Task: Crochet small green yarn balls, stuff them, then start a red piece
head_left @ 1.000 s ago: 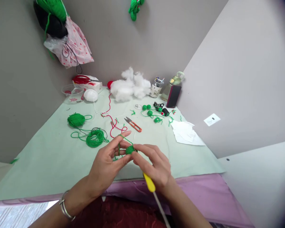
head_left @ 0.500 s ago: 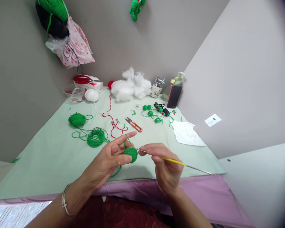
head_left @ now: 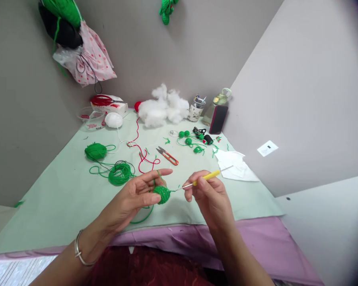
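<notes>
Pale tablecloth (head_left: 62,206), green ball (head_left: 163,194) in left hand (head_left: 131,198), hook (head_left: 188,186) in right hand (head_left: 214,200), handle (head_left: 209,176) now higher

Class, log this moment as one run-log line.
left hand: holds round green crochet piece; right hand: holds yellow-handled hook; green yarn: from piece to hook; orange snips: on tablecloth

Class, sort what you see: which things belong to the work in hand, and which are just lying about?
In the work:
small green yarn piece, in the left hand
yellow-handled hook, in the right hand

Seemingly just lying about:
phone
bottle
pen cup
white paper
red scissors
</notes>
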Motion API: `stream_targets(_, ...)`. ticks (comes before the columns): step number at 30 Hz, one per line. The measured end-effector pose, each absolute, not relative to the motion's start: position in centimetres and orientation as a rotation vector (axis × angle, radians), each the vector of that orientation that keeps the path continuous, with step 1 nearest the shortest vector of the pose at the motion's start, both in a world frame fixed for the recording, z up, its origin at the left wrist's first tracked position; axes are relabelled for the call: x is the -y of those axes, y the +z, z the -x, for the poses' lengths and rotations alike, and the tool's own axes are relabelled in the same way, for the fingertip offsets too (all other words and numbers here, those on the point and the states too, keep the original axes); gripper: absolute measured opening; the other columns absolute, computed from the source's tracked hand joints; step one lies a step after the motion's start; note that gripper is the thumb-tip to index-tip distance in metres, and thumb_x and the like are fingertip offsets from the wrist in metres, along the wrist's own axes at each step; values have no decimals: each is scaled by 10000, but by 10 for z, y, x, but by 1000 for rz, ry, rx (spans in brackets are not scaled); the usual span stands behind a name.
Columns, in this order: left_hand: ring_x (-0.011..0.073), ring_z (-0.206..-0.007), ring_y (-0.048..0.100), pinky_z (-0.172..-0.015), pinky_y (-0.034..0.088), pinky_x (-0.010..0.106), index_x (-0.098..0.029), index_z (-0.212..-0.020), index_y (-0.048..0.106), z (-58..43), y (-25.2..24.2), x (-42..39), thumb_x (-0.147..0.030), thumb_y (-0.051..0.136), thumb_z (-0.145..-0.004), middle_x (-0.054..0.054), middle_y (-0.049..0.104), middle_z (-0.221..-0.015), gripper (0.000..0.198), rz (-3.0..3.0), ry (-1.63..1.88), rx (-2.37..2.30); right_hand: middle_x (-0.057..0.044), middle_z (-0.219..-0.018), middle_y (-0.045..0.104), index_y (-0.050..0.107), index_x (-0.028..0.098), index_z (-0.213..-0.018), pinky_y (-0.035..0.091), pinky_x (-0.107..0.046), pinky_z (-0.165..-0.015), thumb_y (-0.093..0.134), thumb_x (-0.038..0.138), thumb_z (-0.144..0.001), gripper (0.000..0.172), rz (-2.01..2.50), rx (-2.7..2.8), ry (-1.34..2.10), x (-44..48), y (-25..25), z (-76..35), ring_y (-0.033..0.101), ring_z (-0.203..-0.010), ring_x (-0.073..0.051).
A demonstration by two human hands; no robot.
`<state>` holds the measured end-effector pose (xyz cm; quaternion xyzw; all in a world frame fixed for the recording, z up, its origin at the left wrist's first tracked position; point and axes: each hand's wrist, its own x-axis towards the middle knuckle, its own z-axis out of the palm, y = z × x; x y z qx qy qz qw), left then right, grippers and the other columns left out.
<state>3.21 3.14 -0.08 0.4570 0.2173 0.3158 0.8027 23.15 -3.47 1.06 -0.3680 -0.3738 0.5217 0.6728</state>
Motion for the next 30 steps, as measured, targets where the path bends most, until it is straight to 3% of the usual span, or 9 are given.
stream_targets(4,149,-885,549,-830,427,286,-312,-1312,712,-37,0,-30,-292,865,-764,12,620,-949,570,-1046,762,-487,-17,-754,751,784,231,-830,521,-234,-588,787,394,-870,169,758,800,1242,31,8,-224,641,-579,-106)
stream_targets(11,200,-1024,602,-1040,419,375,-311,-1371,633,-51,23,-42,-218,847,-786,-8,622,-955,630,-1383,895,-554,-9,-844,694,813,265,-861,493,-264,-683,778,405,-869,145,749,979,994,1,11,-213,587,-713,-127)
stream_targets(13,221,-1052,609,-1045,422,388,-287,-1302,660,-56,34,-54,-183,814,-803,-3,628,-939,532,-1538,962,-582,-15,-892,697,814,272,-870,504,-277,-718,780,412,-858,145,761,1009,1004,-13,17,-218,596,-774,-144)
stream_targets(16,275,-1184,582,-1060,411,404,-250,-977,707,-67,41,-75,-152,757,-825,33,663,-978,187,-1817,1145,-578,-27,-995,717,807,278,-860,538,-315,-765,830,432,-786,172,766,1007,1085,-33,22,-227,641,-905,-191)
stream_targets(18,282,-1155,584,-1042,424,420,-249,-941,689,-76,39,-88,-131,723,-830,54,688,-1059,166,-1939,1240,-597,-30,-1083,722,803,282,-858,552,-337,-787,865,405,-741,181,759,1022,1117,-46,19,-233,658,-985,-219)
stream_targets(22,261,-1072,577,-1005,453,417,-260,-1178,690,-87,22,-104,-105,685,-829,59,693,-1098,382,-1977,1238,-684,-31,-1060,705,803,277,-834,549,-332,-843,862,319,-750,110,813,1098,1009,-64,0,-241,640,-1060,-221)
stream_targets(25,240,-1008,604,-982,472,407,-280,-1331,639,-85,11,-106,-215,743,-847,47,693,-1083,499,-1907,1127,-691,-22,-982,692,803,263,-802,541,-305,-806,859,304,-749,87,853,1111,993,-70,-11,-249,643,-953,-189)
stream_targets(30,227,-1136,606,-1004,477,386,-266,-1519,457,-76,7,-106,-286,656,-941,97,606,-1352,611,-1607,966,-560,-16,-940,709,786,249,-774,534,-312,-828,875,320,-714,129,856,1085,1006,-73,-12,-257,649,-947,-192)
